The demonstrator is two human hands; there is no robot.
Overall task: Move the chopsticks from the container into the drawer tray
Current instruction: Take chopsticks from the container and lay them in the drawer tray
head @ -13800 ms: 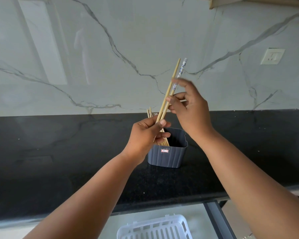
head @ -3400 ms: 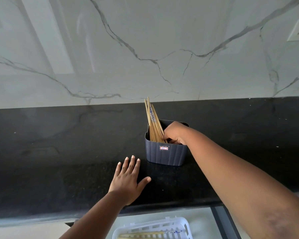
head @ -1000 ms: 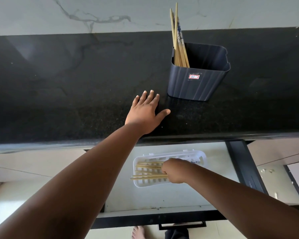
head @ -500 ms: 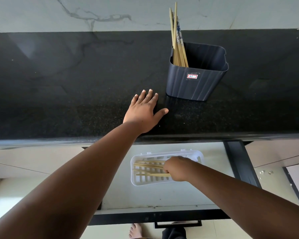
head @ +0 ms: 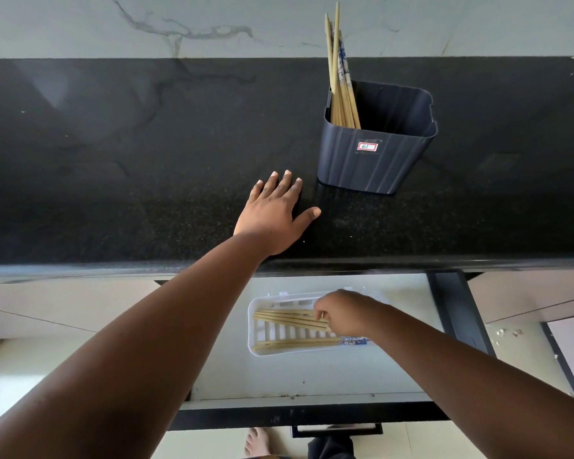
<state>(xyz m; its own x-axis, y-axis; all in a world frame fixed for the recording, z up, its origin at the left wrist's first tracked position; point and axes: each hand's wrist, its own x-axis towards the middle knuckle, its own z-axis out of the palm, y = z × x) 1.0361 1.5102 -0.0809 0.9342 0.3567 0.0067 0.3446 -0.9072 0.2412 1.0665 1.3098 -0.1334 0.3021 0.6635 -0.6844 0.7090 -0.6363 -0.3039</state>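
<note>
Left hand (head: 275, 215) lies flat and spread on the black table (head: 113, 160), palm down, holding nothing; it sits near the dark blue container (head: 375, 157) but is not touching it. Container stands upright on the table, with a bundle of chopsticks (head: 340, 77) leaning in its left corner.

Below, in the open drawer (head: 312, 376), the white slotted tray (head: 256, 326) holds several transferred chopsticks (head: 285, 318) lying lengthwise. Right hand (head: 340, 314) is curled over the right end of the upper group, fingertips on them; whether it is pinching or only nudging them cannot be told.

Step in hand, by my reading: settling the latest chopsticks in the tray. To do it well, lay them parallel to those already there, ends inside the walls, and release low so none bounce out.

Versus half a second ago: the upper group has fanned a little and another lot now lies along the tray's near edge; left hand unmoved; container bundle unchanged.
</note>
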